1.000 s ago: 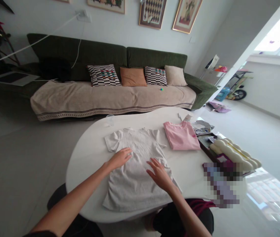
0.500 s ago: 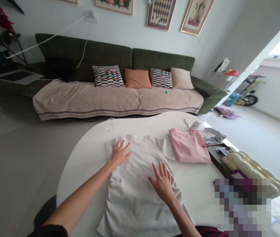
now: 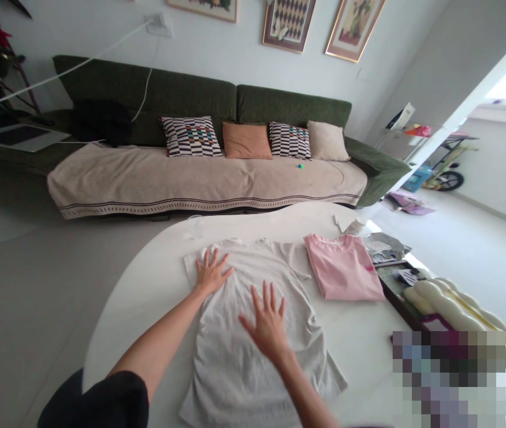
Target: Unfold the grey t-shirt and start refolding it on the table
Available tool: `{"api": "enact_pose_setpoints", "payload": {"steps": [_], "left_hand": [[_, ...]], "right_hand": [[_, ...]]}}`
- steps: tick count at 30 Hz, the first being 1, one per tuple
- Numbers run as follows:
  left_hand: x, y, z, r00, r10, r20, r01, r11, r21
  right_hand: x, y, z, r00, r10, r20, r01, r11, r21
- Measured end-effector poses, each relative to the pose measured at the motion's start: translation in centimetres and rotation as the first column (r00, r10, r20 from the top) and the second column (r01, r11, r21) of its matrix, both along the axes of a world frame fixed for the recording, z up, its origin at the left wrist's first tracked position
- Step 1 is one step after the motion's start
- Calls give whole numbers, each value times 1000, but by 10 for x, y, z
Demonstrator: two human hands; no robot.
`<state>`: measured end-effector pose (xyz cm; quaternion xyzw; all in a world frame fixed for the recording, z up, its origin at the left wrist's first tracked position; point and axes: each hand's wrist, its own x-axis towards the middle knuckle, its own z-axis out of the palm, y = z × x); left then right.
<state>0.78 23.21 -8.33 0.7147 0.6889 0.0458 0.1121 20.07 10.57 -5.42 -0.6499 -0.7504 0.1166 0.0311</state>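
A grey T-shirt (image 3: 228, 362) lies flat on the white oval surface (image 3: 145, 309), directly in front of the person. Its long axis runs from the near edge to the far side: the collar points away, toward the green sofa (image 3: 190, 98), and the hem lies nearest the person, skewed a little to the right. The short sleeves stick out to either side near the far end. The left hand (image 3: 210, 276) rests palm down on the shirt's upper left part, by the shoulder and sleeve, with its fingers spread and flat and closed on nothing. The right hand (image 3: 268, 327) lies palm down on the middle of the chest, its fingers likewise splayed and pressed to the cloth rather than gripping it. Just right of the grey shirt, apart from it, sits a folded pink garment (image 3: 344, 273) with its neckline also facing the sofa. Beyond it lie loose papers (image 3: 384, 246) and a cream wavy-edged object (image 3: 453, 306).
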Motion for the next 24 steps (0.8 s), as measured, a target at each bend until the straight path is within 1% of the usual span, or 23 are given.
{"api": "enact_pose_setpoints", "payload": {"steps": [1, 2, 4, 5, 7, 8, 9, 11, 13, 15, 17, 19, 22, 24], "left_hand": [[0, 0, 0, 1000, -3, 3, 3, 1000, -6], [-1, 1, 1, 1000, -6, 6, 6, 1000, -17], [-5, 5, 4, 1000, -22, 15, 23, 998, -57], [-9, 7, 7, 999, -37, 23, 39, 996, -85], [-20, 12, 15, 997, -60, 44, 65, 989, -132], [-28, 14, 19, 997, -53, 52, 60, 988, -141], [-36, 15, 23, 998, -30, 57, 38, 990, -138], [-52, 15, 30, 996, 55, 67, -47, 992, -113], [-65, 13, 33, 985, 148, 93, -138, 985, -106], [-74, 10, 34, 963, 227, 143, -206, 968, -144], [-81, 9, 36, 931, 297, 214, -251, 944, -216], [-87, 7, 39, 880, 358, 311, -267, 916, -300], [-97, 2, 49, 761, 442, 474, -257, 877, -405], [-103, -1, 55, 670, 496, 552, -259, 853, -452]], "right_hand": [[-12, -20, -5, 989, 115, -94, -116, 993, -5], [-21, -39, -10, 961, 208, -180, -215, 976, -21], [-31, -68, -20, 921, 271, -281, -295, 955, -45], [-32, -77, -22, 913, 269, -305, -298, 953, -53], [-32, -90, -23, 922, 226, -315, -253, 966, -46], [-33, -95, -23, 925, 207, -318, -229, 973, -34], [-37, -101, -22, 925, 195, -325, -215, 976, -27], [-54, -116, -24, 921, 181, -346, -209, 977, -45], [-77, -132, -30, 921, 178, -347, -214, 974, -71], [-98, -144, -39, 947, 136, -290, -153, 987, -38], [-109, -149, -45, 974, 80, -214, -68, 996, 63], [-110, -148, -47, 982, 64, -179, -38, 988, 147], [-102, -145, -44, 973, 104, -205, -69, 983, 173], [-100, -146, -40, 965, 91, -245, -52, 986, 161]]}}
